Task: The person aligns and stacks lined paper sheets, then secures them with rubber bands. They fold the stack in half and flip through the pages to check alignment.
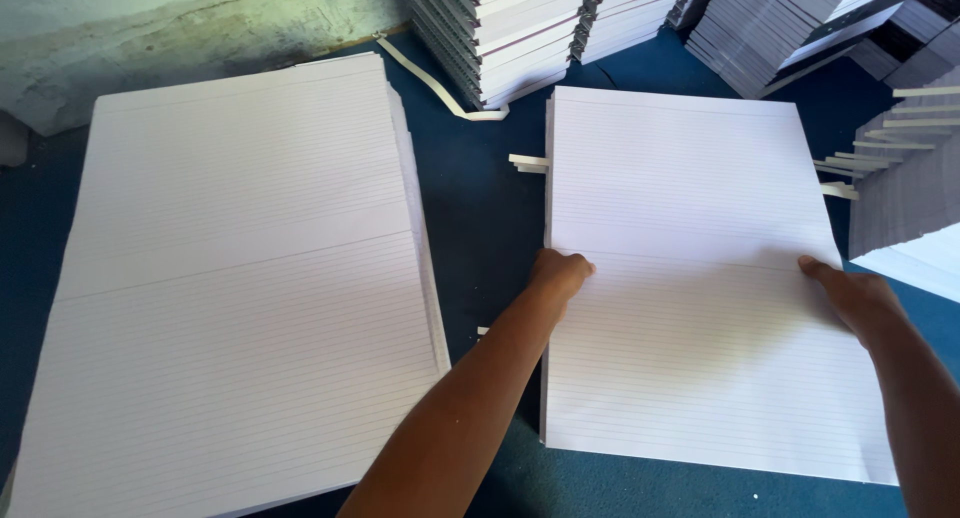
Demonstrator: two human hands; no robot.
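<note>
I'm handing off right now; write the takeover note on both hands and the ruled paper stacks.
Left hand: fingers pressed on the left edge of the right stack of ruled sheets, at its mid fold line.
Right hand: gripping the same stack's right edge at that line.
Left stack of ruled sheets: lies untouched on the blue surface.
Bound bundles are piled behind; paper strips lie loose.
Done: two stacks laid side by side.
Left: right stack in hand, not lifted or folded.
</note>
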